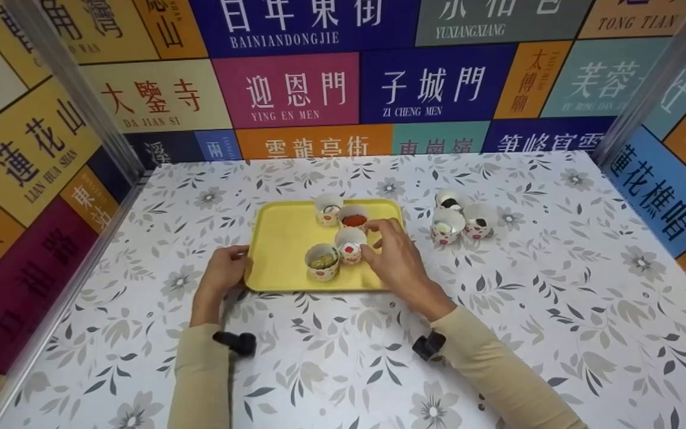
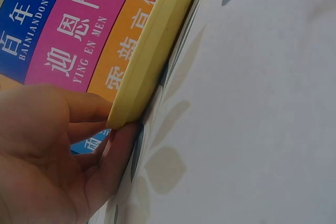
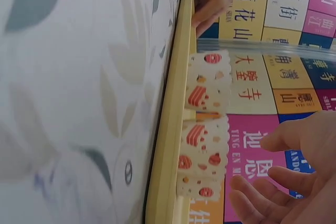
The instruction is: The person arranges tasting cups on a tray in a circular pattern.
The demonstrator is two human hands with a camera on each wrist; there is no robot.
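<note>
A yellow tray [image 1: 280, 238] lies on the table with several small printed paper cups toward its right half. My left hand [image 1: 225, 268] pinches the tray's left edge near the front corner; the left wrist view shows fingers and thumb [image 2: 100, 114] on either side of the rim. Over the tray's right side is my right hand [image 1: 399, 259], beside a cup with a small red piece [image 1: 350, 247]. Its fingers [image 3: 286, 177] are spread and bent in the right wrist view, apart from the cups. Also on the tray are a cup with greenish contents [image 1: 323, 262], one with red contents [image 1: 354, 219] and a whitish-filled cup [image 1: 328, 211].
Right of the tray, three more cups stand close together on the table: two with dark contents, a back cup [image 1: 449, 201] and a right cup [image 1: 479, 221], and a paler front one [image 1: 447, 227]. Colourful printed panels [image 1: 295, 89] border the flower-patterned table [image 1: 557, 286].
</note>
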